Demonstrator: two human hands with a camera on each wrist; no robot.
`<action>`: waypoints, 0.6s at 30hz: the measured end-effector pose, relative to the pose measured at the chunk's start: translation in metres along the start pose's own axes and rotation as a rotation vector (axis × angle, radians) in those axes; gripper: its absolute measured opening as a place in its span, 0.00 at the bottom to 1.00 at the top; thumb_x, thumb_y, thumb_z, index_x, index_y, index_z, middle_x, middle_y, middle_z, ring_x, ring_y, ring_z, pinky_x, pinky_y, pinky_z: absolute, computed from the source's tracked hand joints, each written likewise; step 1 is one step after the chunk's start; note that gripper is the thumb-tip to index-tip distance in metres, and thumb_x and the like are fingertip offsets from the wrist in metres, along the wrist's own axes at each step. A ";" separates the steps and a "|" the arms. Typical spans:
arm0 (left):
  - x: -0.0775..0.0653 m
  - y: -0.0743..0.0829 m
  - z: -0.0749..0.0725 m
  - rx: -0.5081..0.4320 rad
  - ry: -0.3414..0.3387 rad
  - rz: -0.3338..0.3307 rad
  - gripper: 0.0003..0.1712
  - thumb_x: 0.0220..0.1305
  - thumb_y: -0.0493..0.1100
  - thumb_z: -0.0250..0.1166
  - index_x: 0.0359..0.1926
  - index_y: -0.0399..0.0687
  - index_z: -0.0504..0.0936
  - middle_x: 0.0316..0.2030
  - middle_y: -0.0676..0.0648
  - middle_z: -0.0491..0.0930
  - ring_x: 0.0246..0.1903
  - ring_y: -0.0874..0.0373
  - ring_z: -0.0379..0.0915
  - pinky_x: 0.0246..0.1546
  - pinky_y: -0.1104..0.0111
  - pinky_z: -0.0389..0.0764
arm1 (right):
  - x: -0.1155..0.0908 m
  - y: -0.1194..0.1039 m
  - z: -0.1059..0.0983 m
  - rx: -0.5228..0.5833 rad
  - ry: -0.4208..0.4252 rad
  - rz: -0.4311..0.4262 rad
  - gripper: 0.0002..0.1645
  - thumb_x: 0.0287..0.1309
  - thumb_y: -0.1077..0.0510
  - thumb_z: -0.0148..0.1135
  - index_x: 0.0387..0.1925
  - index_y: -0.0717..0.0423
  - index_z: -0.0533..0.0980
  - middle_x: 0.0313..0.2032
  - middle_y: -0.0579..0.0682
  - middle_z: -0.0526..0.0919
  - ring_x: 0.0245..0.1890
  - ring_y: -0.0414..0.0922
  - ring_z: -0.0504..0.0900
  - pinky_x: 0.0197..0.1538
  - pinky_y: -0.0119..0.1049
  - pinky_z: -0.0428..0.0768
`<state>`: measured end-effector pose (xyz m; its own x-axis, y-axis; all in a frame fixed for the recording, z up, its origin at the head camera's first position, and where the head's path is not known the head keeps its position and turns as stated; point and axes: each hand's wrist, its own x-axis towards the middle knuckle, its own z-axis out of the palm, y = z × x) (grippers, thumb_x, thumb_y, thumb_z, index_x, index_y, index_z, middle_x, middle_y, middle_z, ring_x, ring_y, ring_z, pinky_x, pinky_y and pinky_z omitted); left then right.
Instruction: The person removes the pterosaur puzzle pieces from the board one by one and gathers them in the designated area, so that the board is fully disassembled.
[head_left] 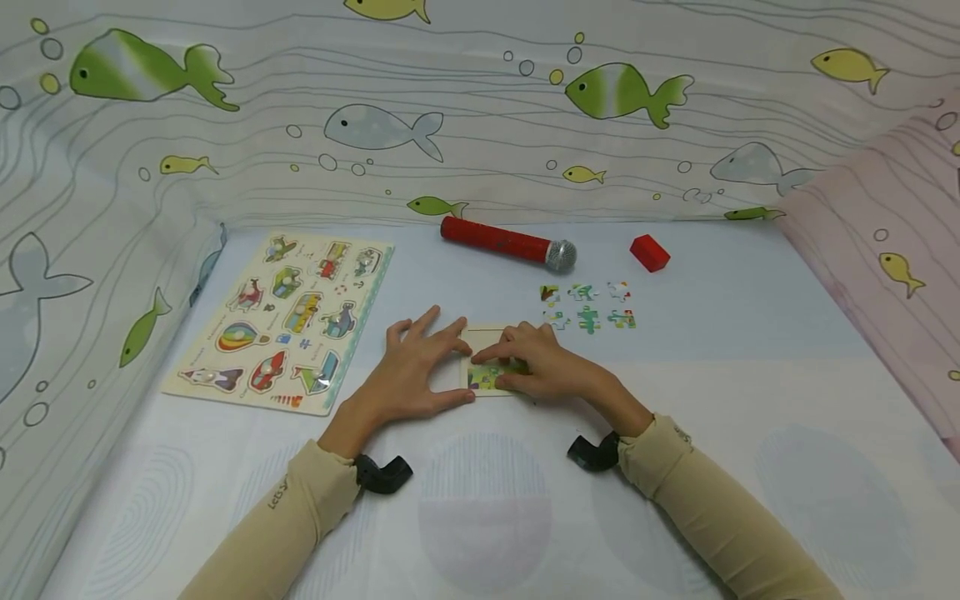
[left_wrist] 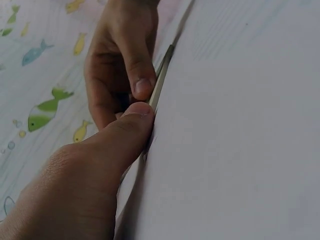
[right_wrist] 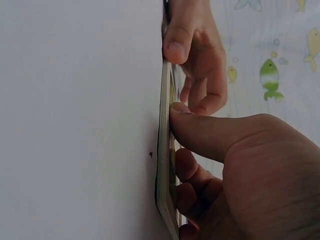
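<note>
A small jigsaw tray [head_left: 487, 336] with a pale wooden rim lies between both hands, with green picture pieces [head_left: 482, 377] along its near side. My left hand [head_left: 408, 371] is at the tray's left end, fingers spread; its thumb [left_wrist: 137, 111] touches the near left corner, a finger the side. My right hand [head_left: 551, 362] is over the tray's right part, thumb [right_wrist: 185, 111] and index finger bent down onto the pieces. They pinch at one piece, mostly hidden by the fingers. Loose jigsaw pieces [head_left: 588, 320] lie in two rows behind the right hand.
On the left lies a large peg puzzle board [head_left: 277, 321] with vehicle pictures. A red microphone [head_left: 498, 242] with a silver head lies at the back, a red block [head_left: 649, 252] to its right. Fish-printed cloth walls [head_left: 480, 108] stand at the back and sides.
</note>
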<state>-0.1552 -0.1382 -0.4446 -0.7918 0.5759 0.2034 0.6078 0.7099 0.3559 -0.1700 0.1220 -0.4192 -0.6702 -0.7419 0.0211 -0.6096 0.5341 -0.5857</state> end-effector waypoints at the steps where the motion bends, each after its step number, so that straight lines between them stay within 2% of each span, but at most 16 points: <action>1: 0.000 0.000 0.000 0.006 -0.003 -0.007 0.31 0.56 0.72 0.68 0.56 0.65 0.81 0.76 0.49 0.64 0.80 0.40 0.46 0.69 0.38 0.49 | 0.000 0.000 0.000 0.002 0.001 0.004 0.23 0.62 0.56 0.69 0.59 0.41 0.82 0.33 0.42 0.74 0.36 0.41 0.66 0.43 0.42 0.55; 9: -0.001 -0.001 0.001 -0.016 -0.018 -0.023 0.30 0.55 0.72 0.68 0.54 0.66 0.82 0.77 0.49 0.64 0.80 0.40 0.47 0.69 0.38 0.47 | -0.001 -0.005 0.000 0.066 0.016 0.024 0.21 0.61 0.59 0.70 0.57 0.45 0.83 0.30 0.40 0.79 0.35 0.42 0.66 0.44 0.44 0.53; 18: -0.001 0.000 0.000 -0.018 -0.025 -0.022 0.30 0.56 0.71 0.68 0.55 0.65 0.82 0.77 0.48 0.64 0.79 0.40 0.48 0.69 0.38 0.47 | 0.000 -0.008 0.001 0.100 0.030 0.061 0.21 0.61 0.60 0.70 0.55 0.44 0.82 0.30 0.40 0.78 0.34 0.41 0.66 0.44 0.44 0.53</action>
<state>-0.1545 -0.1383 -0.4447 -0.8033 0.5700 0.1728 0.5885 0.7153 0.3767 -0.1649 0.1176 -0.4150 -0.7182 -0.6958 0.0059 -0.5229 0.5342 -0.6642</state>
